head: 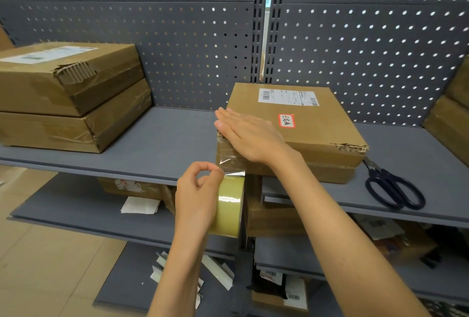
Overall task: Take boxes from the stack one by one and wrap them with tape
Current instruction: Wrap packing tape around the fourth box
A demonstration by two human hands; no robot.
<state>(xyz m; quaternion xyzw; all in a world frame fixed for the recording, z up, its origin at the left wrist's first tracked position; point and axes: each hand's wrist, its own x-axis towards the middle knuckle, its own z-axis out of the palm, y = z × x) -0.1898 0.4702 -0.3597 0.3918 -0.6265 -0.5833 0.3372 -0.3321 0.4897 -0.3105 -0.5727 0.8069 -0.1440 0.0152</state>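
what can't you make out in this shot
Head view, the only one:
- Left front corner of the box: hidden under the right hand.
- Shipping label: print too small to read.
- Tape roll: its core is hidden by the left hand.
- Boxes at right: cut off by the frame edge.

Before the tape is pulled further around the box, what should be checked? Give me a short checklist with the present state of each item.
1. Box held steady: ok, the right hand presses flat on its top.
2. Tape roll gripped: ok, the left hand holds it.
3. Tape stuck to the box's front left corner: ok, a clear strip runs from roll to box.
4. Strip free of wrinkles: not ok, it looks creased.
5. Scissors within reach: ok, they lie on the shelf right of the box.
6. Torn right corner covered: not ok.
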